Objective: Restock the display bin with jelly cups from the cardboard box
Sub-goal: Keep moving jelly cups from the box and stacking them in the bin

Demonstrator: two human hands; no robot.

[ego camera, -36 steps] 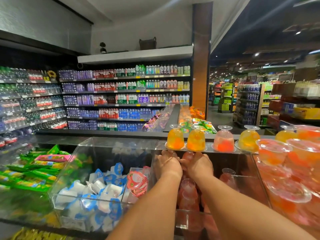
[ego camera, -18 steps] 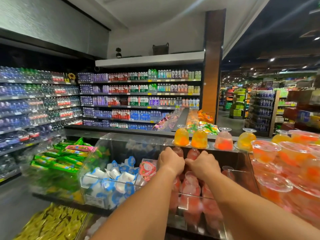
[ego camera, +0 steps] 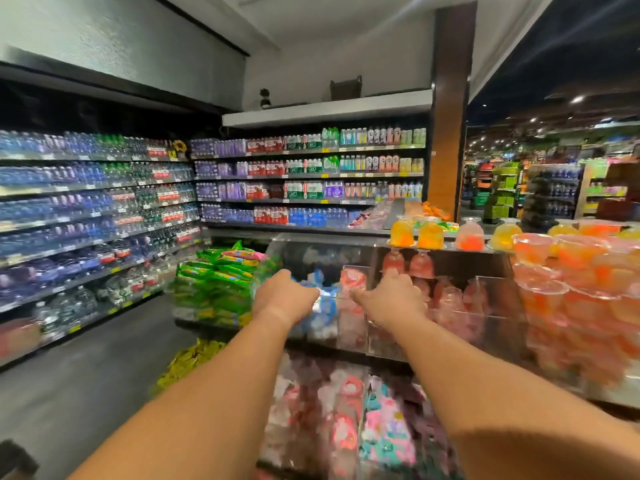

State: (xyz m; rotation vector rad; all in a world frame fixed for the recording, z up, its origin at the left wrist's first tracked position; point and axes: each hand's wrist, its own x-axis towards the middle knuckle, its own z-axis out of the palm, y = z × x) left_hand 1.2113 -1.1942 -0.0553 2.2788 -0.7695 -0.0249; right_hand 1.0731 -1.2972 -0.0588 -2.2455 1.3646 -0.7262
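1. Jelly cups, pink domed plastic ones (ego camera: 450, 299), sit stacked in the clear acrylic display bin (ego camera: 491, 317) at about two o'clock from my right hand.
2. My right hand (ego camera: 393, 297) hangs over the front left part of that bin, palm down, thumb stuck out toward nine o'clock; the fingers point away from me and I cannot tell whether they grip anything (the whole view is smeared by motion).
3. My left hand (ego camera: 284, 296) is apart from the right, at its nine o'clock, over the neighbouring clear bin of blue and white wrapped sweets (ego camera: 323, 306). It looks loosely curled, knuckles up, and I cannot tell whether it holds anything.
4. Along the ledge at the back, at twelve o'clock from my right hand, stand four upside-down jelly cups (ego camera: 431, 235), yellow, orange and pinkish.
5. At three o'clock is a heap of wider orange-red tubs with clear lids (ego camera: 568, 271).
6. Green snack packets (ego camera: 214, 278) fill the bin at nine o'clock from my left hand.
7. Below my forearms, at six o'clock, lie pink and turquoise packets (ego camera: 363, 427) on a lower tier.
8. Shelves of bottled water (ego camera: 86, 209) line the wall at ten o'clock.
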